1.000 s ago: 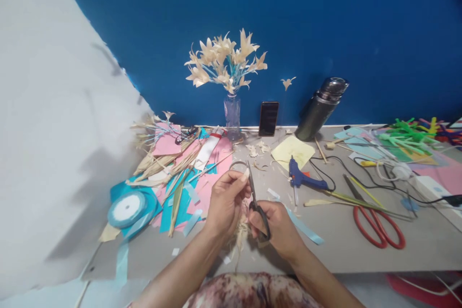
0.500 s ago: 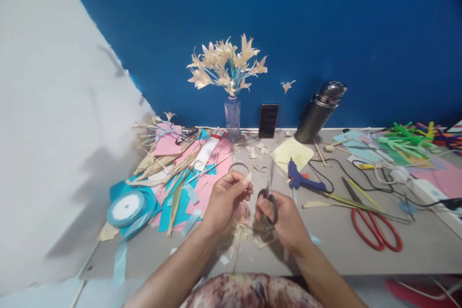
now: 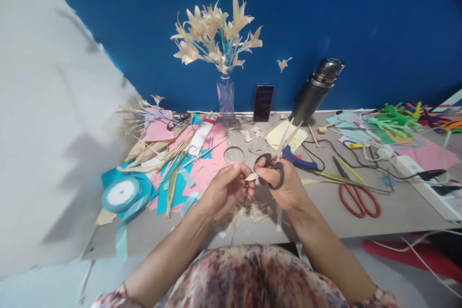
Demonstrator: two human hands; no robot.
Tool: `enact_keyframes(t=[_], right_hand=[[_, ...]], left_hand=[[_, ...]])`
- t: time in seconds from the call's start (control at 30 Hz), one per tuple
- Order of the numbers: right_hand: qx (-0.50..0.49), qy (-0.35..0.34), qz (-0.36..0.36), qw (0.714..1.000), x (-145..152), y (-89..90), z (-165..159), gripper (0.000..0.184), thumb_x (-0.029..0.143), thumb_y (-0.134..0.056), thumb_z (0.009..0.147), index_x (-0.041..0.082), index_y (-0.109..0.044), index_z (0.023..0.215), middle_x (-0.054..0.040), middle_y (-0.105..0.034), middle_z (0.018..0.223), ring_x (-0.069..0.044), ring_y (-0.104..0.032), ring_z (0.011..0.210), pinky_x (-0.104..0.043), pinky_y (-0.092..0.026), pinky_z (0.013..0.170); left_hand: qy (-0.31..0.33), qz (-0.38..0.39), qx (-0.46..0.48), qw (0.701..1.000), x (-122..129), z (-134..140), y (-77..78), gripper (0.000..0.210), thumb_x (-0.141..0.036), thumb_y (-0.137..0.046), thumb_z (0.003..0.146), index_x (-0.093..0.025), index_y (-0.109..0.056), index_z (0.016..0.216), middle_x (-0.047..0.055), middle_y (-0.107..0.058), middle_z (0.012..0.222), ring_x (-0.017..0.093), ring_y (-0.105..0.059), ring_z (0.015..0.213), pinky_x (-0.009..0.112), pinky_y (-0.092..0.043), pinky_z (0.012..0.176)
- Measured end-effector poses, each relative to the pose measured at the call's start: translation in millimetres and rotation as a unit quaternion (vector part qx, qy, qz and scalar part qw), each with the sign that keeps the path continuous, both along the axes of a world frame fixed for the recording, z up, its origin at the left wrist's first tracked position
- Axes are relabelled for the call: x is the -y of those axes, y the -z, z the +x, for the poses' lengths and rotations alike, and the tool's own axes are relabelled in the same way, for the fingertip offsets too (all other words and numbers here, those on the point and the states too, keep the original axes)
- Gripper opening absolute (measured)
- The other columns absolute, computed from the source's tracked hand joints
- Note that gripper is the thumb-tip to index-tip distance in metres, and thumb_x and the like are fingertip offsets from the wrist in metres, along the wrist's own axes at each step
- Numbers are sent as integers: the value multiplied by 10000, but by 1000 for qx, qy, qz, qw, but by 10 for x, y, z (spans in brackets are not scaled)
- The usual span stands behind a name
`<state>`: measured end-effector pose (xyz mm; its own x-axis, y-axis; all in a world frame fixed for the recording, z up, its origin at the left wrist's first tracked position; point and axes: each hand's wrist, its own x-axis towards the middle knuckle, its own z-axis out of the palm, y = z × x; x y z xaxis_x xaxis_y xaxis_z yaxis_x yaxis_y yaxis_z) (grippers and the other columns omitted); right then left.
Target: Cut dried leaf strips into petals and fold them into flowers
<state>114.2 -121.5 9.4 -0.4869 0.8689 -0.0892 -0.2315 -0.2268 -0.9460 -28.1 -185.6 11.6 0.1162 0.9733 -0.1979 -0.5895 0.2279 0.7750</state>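
Between my hands is a small pale petal-shaped piece (image 3: 251, 177) with a pointed tip, like dried husk. The curled fingers of my left hand (image 3: 225, 187) hold it from the left. My right hand (image 3: 288, 186) keeps black-handled scissors (image 3: 278, 177) looped on its fingers, their blades spread and pointing up and away. Its thumb and fingertip also touch the piece's right end. Below both hands lies a heap of pale scraps (image 3: 254, 211). A roll of tape (image 3: 234, 155) lies just beyond my left hand.
Pale flowers stand in a clear vase (image 3: 225, 98) at the back, beside a phone (image 3: 263, 102) and a leaning flask (image 3: 315, 91). A blue glue gun (image 3: 299, 159) and red-handled scissors (image 3: 359, 199) lie right. Left are a ribbon spool (image 3: 121, 194), husks and coloured paper.
My hands have come together, and the right fingers now meet the pale piece. The scissors have swung so their blades point upward, spread. The camera view has tilted down.
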Motion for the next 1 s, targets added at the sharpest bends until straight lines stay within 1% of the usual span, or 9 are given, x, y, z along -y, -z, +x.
enact_keyframes(t=[0.2, 0.33, 0.4, 0.47, 0.53, 0.6, 0.67, 0.83, 1.0], right_hand=[[-4, -6, -5, 1000, 35, 51, -11, 215, 299, -796, 663, 170, -641, 735, 19, -622, 591, -135, -591, 495, -235, -502, 483], [-37, -18, -42, 998, 65, 13, -4, 238, 299, -796, 661, 182, -608, 750, 32, -621, 565, -146, -609, 453, -244, -512, 461], [-65, -28, -63, 996, 69, -1, -2, 251, 312, -787, 667, 184, -587, 748, 22, -637, 580, -149, -609, 438, -244, -506, 435], [-78, -38, -72, 994, 66, 2, -2, 240, 319, -767, 687, 182, -574, 731, 9, -648, 592, -146, -599, 426, -240, -493, 405], [-81, -34, -67, 994, 66, 20, -6, 219, 315, -748, 710, 182, -574, 721, 10, -646, 585, -137, -583, 412, -237, -486, 392], [-75, -15, -51, 996, 75, 48, -15, 191, 292, -741, 720, 183, -584, 727, 25, -628, 550, -134, -575, 405, -236, -488, 400], [-60, 5, -35, 998, 92, 76, -23, 172, 260, -741, 715, 183, -588, 732, 35, -619, 524, -137, -581, 396, -235, -493, 410], [-80, 19, -58, 995, 136, 109, -36, 233, 259, -772, 689, 184, -575, 791, 36, -636, 563, -143, -617, 418, -220, -489, 409], [-94, 77, -77, 990, 159, 141, -94, 271, 303, -780, 693, 195, -546, 779, 38, -616, 569, -127, -571, 412, -210, -451, 356]], left_hand=[[-16, 21, -25, 999, -12, 61, 70, 264, -306, -815, 715, -164, -596, 679, -4, -576, 562, 109, -506, 506, 242, -340, 529], [-13, 47, 16, 999, -42, 102, 131, 349, -333, -849, 665, -169, -547, 604, -9, -553, 514, 113, -486, 514, 260, -376, 584], [-9, 48, 63, 997, -36, 106, 141, 372, -372, -847, 662, -175, -536, 609, -4, -554, 565, 131, -518, 556, 286, -415, 627], [-3, 48, 103, 993, -17, 104, 134, 398, -495, -822, 663, -177, -583, 685, 18, -576, 658, 169, -567, 626, 324, -446, 666], [-2, 49, 96, 994, 3, 107, 120, 485, -591, -811, 630, -172, -640, 807, 44, -610, 722, 199, -596, 678, 336, -453, 680], [-15, 46, 47, 998, 12, 121, 113, 466, -537, -843, 625, -165, -651, 829, 46, -630, 699, 181, -586, 655, 305, -431, 662], [-30, 41, 7, 999, 6, 139, 119, 335, -403, -847, 676, -164, -619, 728, 29, -622, 636, 144, -555, 608, 276, -401, 647], [-24, 65, 48, 996, -16, 147, 155, 346, -312, -835, 681, -171, -529, 598, 11, -589, 592, 128, -526, 588, 276, -403, 654], [-36, 41, 90, 994, 19, 159, 160, 373, -397, -864, 614, -179, -632, 808, 27, -623, 730, 168, -577, 693, 304, -446, 681]])
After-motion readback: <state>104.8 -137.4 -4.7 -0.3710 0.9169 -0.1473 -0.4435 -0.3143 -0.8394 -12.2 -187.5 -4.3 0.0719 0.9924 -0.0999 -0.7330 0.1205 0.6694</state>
